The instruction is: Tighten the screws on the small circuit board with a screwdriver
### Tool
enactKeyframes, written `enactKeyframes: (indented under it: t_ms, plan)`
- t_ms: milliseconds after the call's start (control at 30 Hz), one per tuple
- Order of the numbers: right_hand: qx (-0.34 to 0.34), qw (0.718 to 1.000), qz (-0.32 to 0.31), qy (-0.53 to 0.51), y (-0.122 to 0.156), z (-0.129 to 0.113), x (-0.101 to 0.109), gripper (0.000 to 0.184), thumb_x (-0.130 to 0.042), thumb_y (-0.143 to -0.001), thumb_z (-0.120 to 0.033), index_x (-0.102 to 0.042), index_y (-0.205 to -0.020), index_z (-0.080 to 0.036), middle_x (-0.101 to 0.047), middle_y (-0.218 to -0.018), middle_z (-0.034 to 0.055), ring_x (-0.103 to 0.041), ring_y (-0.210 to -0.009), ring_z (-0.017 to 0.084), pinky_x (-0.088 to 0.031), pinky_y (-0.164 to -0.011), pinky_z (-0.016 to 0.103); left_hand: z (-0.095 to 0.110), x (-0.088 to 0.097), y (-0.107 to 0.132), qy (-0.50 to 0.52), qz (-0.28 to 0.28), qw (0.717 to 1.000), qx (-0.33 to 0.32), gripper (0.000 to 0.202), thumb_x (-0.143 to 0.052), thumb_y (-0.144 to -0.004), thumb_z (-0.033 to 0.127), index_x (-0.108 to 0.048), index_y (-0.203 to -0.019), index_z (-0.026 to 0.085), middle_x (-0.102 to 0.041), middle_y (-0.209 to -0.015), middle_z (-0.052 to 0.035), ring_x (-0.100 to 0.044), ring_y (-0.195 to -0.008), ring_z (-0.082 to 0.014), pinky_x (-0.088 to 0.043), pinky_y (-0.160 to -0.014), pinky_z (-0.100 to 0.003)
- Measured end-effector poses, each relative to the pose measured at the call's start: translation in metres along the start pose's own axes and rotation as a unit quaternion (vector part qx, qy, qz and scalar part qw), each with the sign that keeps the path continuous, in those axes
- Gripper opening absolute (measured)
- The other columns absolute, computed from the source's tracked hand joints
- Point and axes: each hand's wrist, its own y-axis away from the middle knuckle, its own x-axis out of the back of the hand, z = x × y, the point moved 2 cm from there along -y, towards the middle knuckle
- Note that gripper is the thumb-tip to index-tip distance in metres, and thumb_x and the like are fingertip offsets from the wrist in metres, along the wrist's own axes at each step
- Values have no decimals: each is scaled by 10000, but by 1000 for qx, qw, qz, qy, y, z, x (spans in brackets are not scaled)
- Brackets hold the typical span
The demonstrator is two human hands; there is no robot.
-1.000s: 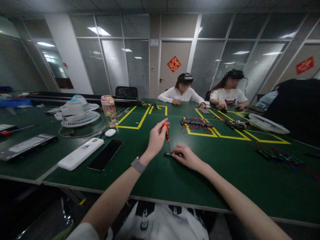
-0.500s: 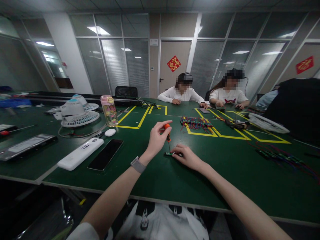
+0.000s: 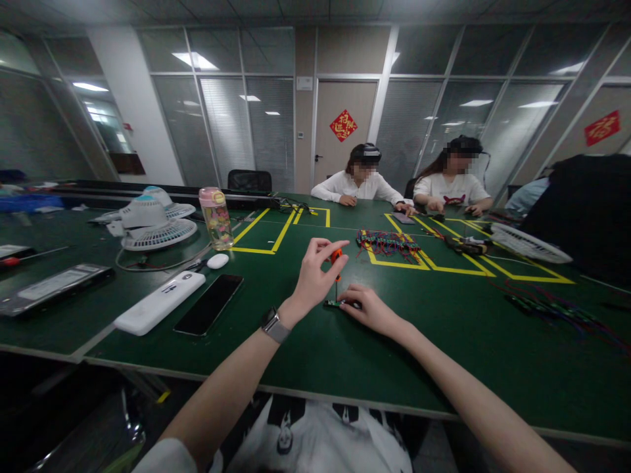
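Observation:
An orange-and-black screwdriver [image 3: 337,263] stands nearly upright, its thin shaft pointing down at a small green circuit board [image 3: 333,303] on the table. Around its handle are the thumb and fingers of my left hand [image 3: 315,274], a little looser than a pinch, with the fingertips reaching past the handle. My right hand [image 3: 367,307] rests on the table and grips the right end of the board, covering that part. Whether the screwdriver tip sits in a screw is too small to make out.
A black phone [image 3: 210,304], a white power bank [image 3: 160,302] and a bottle [image 3: 215,220] lie or stand to the left, near white fans [image 3: 158,230]. Wired boards [image 3: 387,243] are bundled ahead, more [image 3: 562,312] at right. Two people [image 3: 362,184] sit opposite.
My left hand's wrist has turned and its thumb and fingers have spread slightly rightward around the screwdriver handle. The right hand and the circuit board have stayed put.

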Motion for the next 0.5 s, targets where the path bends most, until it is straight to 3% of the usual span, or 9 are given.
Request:
enactKeyframes:
  t_ms: [133, 233, 333, 400, 500]
  plan:
    - [0, 1000, 0, -4, 0, -1, 1, 165, -536, -882, -218, -684, -938, -172, -590, -852, 58, -570, -778, 170, -461, -729, 279, -3, -3, 0, 67, -29, 997, 4, 360, -368, -959, 207, -523, -1283, 232, -592, -1132, -65, -576, -1032, -154, -457, -927, -316]
    - [-2, 1000, 2, -3, 1, -1, 1, 162, -541, -878, -216, -685, -938, -172, -595, -860, 61, -572, -783, 173, -463, -734, 283, -5, -4, 0, 76, -35, 996, 15, 329, -428, -943, 226, -551, -1248, 221, -622, -1026, -54, -602, -891, -140, -488, -823, -281]
    - [-5, 1000, 3, 1, 1, -1, 1, 153, -552, -871, -217, -686, -932, -173, -597, -860, 62, -571, -782, 175, -462, -734, 286, -1, -2, -1, 17, -16, 1000, 2, 239, -564, -878, 247, -645, -1101, 220, -582, -927, -31, -569, -814, -130, -482, -784, -264]
    - [-6, 1000, 4, 2, 0, -2, 1, 147, -562, -864, -216, -686, -928, -171, -597, -859, 63, -570, -781, 178, -461, -735, 289, 0, 0, -1, -11, -5, 1000, 1, 245, -596, -858, 261, -651, -1094, 227, -546, -927, -27, -554, -819, -130, -478, -800, -270]
    - [-4, 1000, 4, 0, 0, -2, 1, 148, -561, -864, -213, -685, -933, -172, -596, -864, 64, -569, -792, 181, -462, -742, 293, -3, -1, 0, 7, -9, 1000, 15, 320, -496, -910, 227, -580, -1218, 238, -535, -1055, -51, -558, -963, -146, -461, -890, -292]
